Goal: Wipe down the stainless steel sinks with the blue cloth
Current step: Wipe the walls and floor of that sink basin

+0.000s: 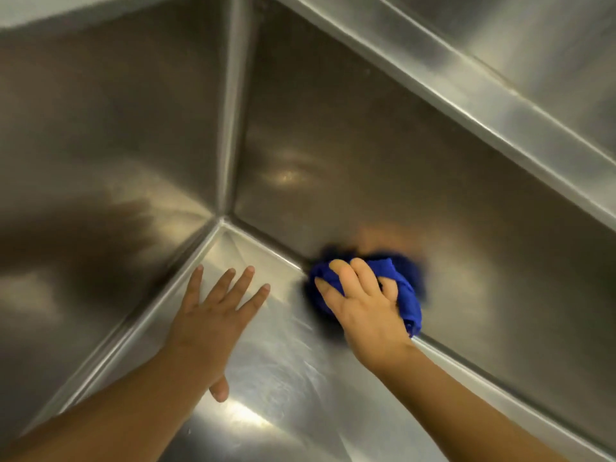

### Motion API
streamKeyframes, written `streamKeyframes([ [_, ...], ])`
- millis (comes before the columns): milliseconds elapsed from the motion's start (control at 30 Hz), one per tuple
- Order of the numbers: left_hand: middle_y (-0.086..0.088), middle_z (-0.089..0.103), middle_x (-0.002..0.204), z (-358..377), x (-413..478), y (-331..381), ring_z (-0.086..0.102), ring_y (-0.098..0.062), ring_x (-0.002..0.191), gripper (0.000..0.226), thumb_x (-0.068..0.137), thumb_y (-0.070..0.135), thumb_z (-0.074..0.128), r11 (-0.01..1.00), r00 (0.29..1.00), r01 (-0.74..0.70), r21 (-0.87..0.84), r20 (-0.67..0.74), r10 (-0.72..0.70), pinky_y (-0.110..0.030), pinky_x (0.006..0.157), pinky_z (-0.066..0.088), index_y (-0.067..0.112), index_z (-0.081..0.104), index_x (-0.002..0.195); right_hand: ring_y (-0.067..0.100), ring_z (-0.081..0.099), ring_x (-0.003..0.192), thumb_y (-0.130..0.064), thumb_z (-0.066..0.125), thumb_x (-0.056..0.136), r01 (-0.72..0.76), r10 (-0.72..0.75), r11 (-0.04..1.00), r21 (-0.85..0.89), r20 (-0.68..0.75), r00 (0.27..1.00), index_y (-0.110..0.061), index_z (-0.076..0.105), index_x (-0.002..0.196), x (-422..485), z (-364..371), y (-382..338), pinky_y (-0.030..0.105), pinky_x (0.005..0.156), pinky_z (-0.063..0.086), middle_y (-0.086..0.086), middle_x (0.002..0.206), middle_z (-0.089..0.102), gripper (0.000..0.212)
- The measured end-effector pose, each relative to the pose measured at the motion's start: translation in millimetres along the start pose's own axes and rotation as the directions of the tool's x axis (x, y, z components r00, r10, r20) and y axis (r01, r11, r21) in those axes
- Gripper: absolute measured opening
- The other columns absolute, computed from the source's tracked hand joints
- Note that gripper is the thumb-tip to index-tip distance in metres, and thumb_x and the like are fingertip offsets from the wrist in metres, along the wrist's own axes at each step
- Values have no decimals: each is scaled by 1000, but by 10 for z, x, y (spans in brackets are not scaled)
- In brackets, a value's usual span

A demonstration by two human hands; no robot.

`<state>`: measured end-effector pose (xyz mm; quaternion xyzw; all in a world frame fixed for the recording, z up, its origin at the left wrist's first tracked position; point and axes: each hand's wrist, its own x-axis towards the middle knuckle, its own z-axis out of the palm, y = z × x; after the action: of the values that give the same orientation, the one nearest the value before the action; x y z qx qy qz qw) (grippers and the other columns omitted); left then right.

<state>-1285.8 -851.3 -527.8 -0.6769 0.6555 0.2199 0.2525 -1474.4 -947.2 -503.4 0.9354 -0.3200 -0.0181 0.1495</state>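
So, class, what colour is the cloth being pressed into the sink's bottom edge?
Deep blue: the cloth, gripped by the right hand, shows best in the head view.

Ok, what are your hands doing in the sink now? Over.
Right hand gripping blue cloth at sink bottom seam. Left hand spread, empty. Nothing in the way.

No legible text, labels, brand marks or numbers in view: nothing readable on the stainless sink (333,145) walls, floor or rim, nor on the blue cloth (408,296).
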Motion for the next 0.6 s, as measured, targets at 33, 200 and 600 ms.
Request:
streamKeyframes([
  [33, -7, -48, 142, -3, 2, -10, -29, -28, 142, 144, 64, 56, 80, 1000, 1000, -7, -2, 1, 7, -59, 107, -20, 27, -45, 129, 26, 40, 109, -5, 83, 29, -10, 10, 1000, -4, -56, 998, -22, 72, 107, 53, -92, -16, 38, 74, 32, 5, 122, 40, 81],
  [200, -6, -47, 145, -9, -12, -28, -31, -27, 141, 141, 65, 53, 80, 998, 999, -28, -48, 15, 29, -58, 106, -21, 28, -46, 122, 27, 36, 115, -5, 43, 72, -143, 167, 986, 88, -421, 891, -23, 65, 121, 384, -561, -54, 39, 74, 21, 5, 128, 37, 58],
  [600, -4, -54, 129, 10, -17, -64, -41, -21, 121, 142, 63, 55, 81, 992, 998, -58, -109, 11, 59, -55, 103, -24, 29, -45, 124, 28, 35, 113, 2, 65, 60, -151, 182, 983, 108, -381, 907, -24, 69, 118, 437, -770, -75, 34, 75, 13, 5, 127, 36, 63],
])
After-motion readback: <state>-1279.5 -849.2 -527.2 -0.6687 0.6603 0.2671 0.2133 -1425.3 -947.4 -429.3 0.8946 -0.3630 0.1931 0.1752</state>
